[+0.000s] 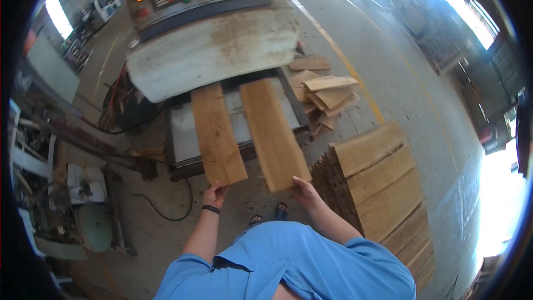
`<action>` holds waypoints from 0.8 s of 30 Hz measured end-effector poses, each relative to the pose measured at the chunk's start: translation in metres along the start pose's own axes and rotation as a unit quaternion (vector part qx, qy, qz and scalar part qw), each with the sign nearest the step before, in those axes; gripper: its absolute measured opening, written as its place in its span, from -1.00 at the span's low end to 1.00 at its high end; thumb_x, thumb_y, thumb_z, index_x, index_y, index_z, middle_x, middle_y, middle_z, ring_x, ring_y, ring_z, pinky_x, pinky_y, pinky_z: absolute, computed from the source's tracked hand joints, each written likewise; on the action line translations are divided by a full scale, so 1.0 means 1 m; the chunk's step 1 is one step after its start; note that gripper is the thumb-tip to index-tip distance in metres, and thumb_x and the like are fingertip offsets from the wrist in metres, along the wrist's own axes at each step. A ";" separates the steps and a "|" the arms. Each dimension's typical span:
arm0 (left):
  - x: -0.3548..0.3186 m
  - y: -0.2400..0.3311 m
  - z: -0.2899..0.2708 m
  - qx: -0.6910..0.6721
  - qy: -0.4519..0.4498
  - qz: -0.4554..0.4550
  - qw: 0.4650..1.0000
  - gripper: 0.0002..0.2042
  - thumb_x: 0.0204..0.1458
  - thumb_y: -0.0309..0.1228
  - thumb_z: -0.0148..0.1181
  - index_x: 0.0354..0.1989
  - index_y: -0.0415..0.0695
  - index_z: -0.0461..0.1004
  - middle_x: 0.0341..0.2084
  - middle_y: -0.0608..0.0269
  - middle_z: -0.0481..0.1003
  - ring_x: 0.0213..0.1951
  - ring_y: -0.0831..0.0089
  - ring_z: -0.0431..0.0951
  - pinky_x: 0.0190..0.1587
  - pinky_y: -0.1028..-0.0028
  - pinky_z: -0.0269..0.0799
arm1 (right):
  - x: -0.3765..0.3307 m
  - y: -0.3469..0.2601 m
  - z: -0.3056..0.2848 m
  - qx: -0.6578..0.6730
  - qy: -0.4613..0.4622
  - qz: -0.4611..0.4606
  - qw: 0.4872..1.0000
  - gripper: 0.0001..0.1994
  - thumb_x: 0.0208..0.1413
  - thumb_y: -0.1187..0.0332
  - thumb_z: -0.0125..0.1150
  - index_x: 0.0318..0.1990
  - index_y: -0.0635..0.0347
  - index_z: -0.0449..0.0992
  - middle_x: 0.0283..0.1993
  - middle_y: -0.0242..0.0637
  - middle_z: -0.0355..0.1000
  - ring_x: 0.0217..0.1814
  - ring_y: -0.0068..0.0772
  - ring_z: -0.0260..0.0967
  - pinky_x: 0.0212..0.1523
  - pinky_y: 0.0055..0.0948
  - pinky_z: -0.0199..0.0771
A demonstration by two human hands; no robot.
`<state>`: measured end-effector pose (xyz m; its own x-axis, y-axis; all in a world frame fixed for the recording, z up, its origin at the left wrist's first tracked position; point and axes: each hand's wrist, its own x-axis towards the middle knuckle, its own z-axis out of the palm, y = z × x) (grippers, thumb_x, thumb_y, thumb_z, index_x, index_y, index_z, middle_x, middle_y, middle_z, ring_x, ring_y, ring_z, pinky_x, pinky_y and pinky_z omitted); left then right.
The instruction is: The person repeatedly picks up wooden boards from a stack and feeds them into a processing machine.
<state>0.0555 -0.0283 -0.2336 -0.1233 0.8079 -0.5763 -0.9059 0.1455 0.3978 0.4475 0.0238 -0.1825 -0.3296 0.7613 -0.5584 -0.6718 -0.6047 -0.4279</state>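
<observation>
Left hand [214, 193]: fingers curled on the near end of the left plank [217, 133] — gripping it.
Right hand [303, 190]: holds the right plank [273, 132] by its end.
Planks: side by side on the machine bed [183, 133] — near ends overhanging.

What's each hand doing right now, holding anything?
Left hand: gripping the near end of the left board.
Right hand: at the near end of the right board; grip cannot be told.

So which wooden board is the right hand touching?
Find the big grey machine with coloured buttons on top. Two pale boards stick out of its mouth side by side. The right hand holds the end of the right-hand board, the wider one that reaches closer to the person than the left-hand board.
</observation>
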 end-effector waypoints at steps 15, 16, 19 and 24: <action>-0.051 -0.005 0.104 0.854 0.101 0.319 0.398 -0.10 -0.09 -0.46 0.52 0.49 0.01 0.17 0.45 -0.12 0.13 0.49 -0.13 0.05 0.51 0.03 0.07 | 0.025 -0.045 0.019 -0.717 0.126 -0.296 0.618 -0.02 0.05 0.14 0.52 0.56 0.02 0.04 0.47 -0.05 0.21 0.53 0.07 0.13 0.47 0.02 0.22; -0.047 -0.007 0.110 0.878 0.060 0.308 0.363 -0.12 -0.09 -0.43 0.52 0.47 0.03 0.21 0.46 -0.06 0.13 0.49 -0.12 0.06 0.50 0.04 0.10 | 0.022 -0.055 0.028 -0.800 0.063 -0.304 0.514 -0.02 0.01 0.13 0.53 0.55 0.01 0.08 0.53 -0.04 0.12 0.60 0.08 0.00 0.52 -0.01 0.12; -0.019 -0.004 0.097 0.902 0.034 0.291 0.317 -0.18 -0.08 -0.40 0.52 0.44 0.06 0.29 0.47 0.02 0.15 0.49 -0.11 0.09 0.48 0.08 0.17 | 0.041 -0.066 0.038 -0.872 -0.042 -0.311 0.375 -0.07 -0.02 0.13 0.52 0.52 0.02 0.17 0.60 -0.05 0.03 0.67 0.07 -0.14 0.59 -0.05 0.00; -0.007 0.002 0.107 0.912 0.034 0.273 0.304 -0.27 -0.03 -0.38 0.49 0.39 0.08 0.37 0.46 0.04 0.17 0.46 -0.09 0.15 0.42 0.15 0.29 | 0.077 -0.075 0.043 -0.879 -0.072 -0.297 0.366 -0.24 0.02 0.20 0.45 0.43 0.04 0.35 0.61 -0.08 0.03 0.67 0.06 -0.12 0.60 -0.10 0.00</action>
<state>0.0977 0.0274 -0.1524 -0.1172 0.9914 -0.0584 0.9814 0.1246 0.1459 0.4442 0.1380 -0.1622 -0.5880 0.8088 -0.0062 0.7702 0.5575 -0.3097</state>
